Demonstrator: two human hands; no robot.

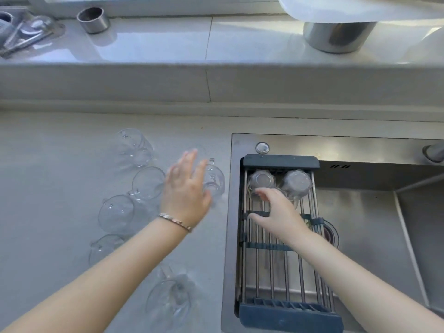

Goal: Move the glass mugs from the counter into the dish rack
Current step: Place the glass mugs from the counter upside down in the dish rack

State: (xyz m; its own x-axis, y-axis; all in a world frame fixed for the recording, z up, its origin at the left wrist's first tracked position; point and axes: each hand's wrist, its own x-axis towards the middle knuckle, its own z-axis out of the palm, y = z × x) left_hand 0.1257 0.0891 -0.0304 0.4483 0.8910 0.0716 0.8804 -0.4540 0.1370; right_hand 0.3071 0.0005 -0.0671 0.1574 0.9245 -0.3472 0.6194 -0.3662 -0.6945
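Several clear glass mugs stand on the grey counter [60,164] left of the sink. My left hand [185,188] hovers with fingers spread, just left of one mug [215,180] near the sink's edge. Others include a far mug [134,146], a middle mug [147,182] and a near mug [168,301]. The dish rack [281,162] spans the sink's left side and holds two upside-down mugs [262,180] [296,182] at its far end. My right hand [276,215] rests on a third mug [292,199] set on the rack bars just in front of them.
The steel sink [360,224] lies right of the rack, with a drain [330,233] partly under my right arm. A raised ledge behind carries a metal cup [93,19], a metal pot [336,37] and a utensil tray [21,32].
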